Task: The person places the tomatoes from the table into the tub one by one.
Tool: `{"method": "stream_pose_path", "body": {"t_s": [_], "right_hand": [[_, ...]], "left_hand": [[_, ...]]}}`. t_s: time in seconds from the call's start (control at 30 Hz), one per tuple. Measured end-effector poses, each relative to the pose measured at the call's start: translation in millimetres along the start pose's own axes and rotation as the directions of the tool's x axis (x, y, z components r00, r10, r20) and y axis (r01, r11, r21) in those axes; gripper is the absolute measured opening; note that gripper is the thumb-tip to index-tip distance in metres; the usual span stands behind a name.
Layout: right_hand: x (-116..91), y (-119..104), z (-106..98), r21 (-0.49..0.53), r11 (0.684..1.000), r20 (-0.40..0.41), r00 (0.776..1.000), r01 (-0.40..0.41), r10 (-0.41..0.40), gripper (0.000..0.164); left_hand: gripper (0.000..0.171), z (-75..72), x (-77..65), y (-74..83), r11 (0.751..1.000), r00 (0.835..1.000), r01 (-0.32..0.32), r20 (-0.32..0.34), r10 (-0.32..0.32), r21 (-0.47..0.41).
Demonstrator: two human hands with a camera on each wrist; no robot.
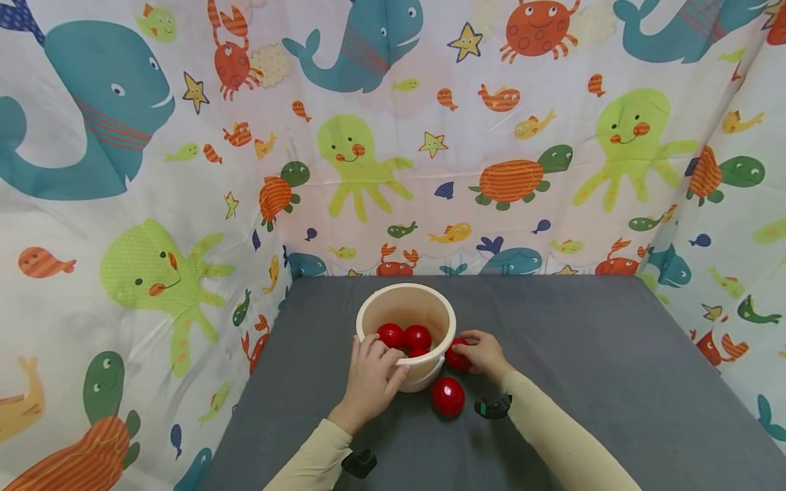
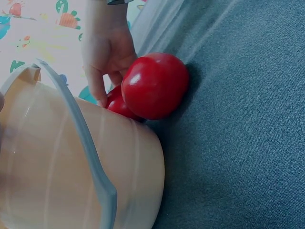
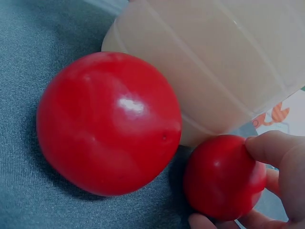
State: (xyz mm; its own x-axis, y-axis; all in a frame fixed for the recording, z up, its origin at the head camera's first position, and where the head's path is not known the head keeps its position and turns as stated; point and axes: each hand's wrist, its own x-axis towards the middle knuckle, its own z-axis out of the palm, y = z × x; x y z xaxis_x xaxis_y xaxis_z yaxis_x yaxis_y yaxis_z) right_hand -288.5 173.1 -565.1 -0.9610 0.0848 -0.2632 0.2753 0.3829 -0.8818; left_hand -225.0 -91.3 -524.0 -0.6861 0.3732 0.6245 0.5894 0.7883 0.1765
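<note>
A cream bucket (image 1: 420, 304) with a pale handle (image 2: 88, 138) stands upright on the grey cloth. Over its near-left rim lies my left hand (image 1: 370, 383), gripping the rim with the fingers inside and the thumb outside. Several red tomatoes (image 1: 391, 335) lie inside the bucket. My right hand (image 1: 488, 354) holds another tomato (image 3: 224, 176) low beside the bucket's right wall, thumb on one side and fingertips curled underneath. Nearer to me, a loose tomato (image 1: 447, 397) rests on the cloth close to the bucket's base; in the right wrist view it appears large in front of the bucket.
Grey cloth (image 1: 571, 354) covers the table around the bucket. A curtain (image 1: 393, 225) printed with sea animals rises behind the table and along both sides. Each wrist wears a dark band, such as the one (image 1: 359, 464) on the left.
</note>
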Motion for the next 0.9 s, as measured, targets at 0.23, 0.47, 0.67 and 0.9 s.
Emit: {"method": "stream_pose_path", "body": {"t_s": [0.23,0.47,0.67,0.9], "right_hand": [[0.0,-0.1,1.0,0.009,1.0,0.0,1.0,-0.007,0.007,0.05],[2.1,1.6,1.6,0.018,1.0,-0.004,1.0,-0.013,0.013,0.05],[1.7,0.5,2.1,0.027,0.999,-0.012,1.0,-0.024,0.024,0.048],[-0.2,-2.7,-1.0,0.021,0.999,-0.017,1.0,-0.026,0.026,0.047]], "left_hand": [[0.015,-2.7,1.1,1.3,1.0,1.0,0.006,0.005,-0.006,-0.01],[0.016,-3.2,1.4,1.1,1.0,1.0,0.0,-0.002,0.0,-0.012],[0.015,-2.1,0.6,0.0,1.0,1.0,0.001,-0.003,-0.001,-0.01],[0.015,-1.2,0.7,-1.2,1.0,1.0,-0.01,-0.014,0.01,-0.013]]}}
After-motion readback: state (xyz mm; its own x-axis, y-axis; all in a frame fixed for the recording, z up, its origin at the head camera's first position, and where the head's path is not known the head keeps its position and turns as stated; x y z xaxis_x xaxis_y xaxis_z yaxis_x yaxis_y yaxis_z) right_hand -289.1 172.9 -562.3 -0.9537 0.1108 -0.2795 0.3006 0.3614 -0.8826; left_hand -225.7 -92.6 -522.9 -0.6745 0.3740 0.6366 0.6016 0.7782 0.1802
